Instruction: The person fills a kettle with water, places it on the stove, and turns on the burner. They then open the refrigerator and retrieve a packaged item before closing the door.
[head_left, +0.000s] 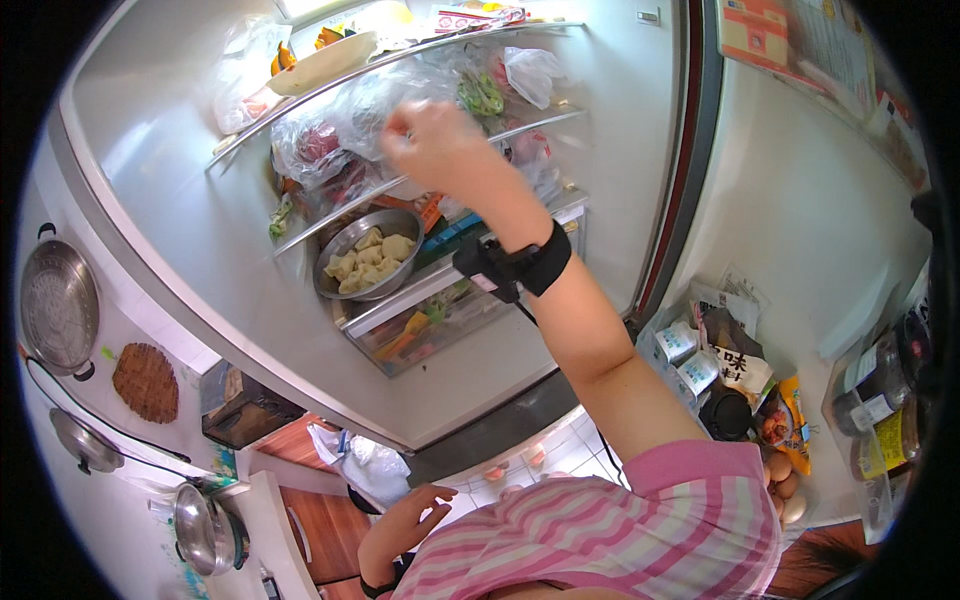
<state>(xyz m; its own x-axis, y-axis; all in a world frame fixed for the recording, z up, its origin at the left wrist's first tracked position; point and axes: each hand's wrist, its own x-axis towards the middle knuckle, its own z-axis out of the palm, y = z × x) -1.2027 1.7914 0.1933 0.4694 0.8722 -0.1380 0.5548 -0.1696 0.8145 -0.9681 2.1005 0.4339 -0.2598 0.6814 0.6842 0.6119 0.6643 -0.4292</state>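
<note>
My right hand (433, 142), blurred, reaches into an open refrigerator (480, 322). It is at a clear plastic bag (367, 97) on the middle shelf; its fingertips are hard to make out, and whether they grip the bag is unclear. Beside it lie a bag with dark red contents (319, 142) and a bag of green vegetables (480, 94). Below stands a metal bowl of dumplings (367, 259). My left hand (409, 521) hangs low near my body with its fingers apart, holding nothing.
Above, the glass shelf holds a tilted pale dish (326, 66). A drawer (427, 322) lies under the bowl. On the right, the open door's racks carry packets, white cups (697, 371), eggs (784, 480) and bottles (870, 390). Metal pans (202, 529) stand on the left.
</note>
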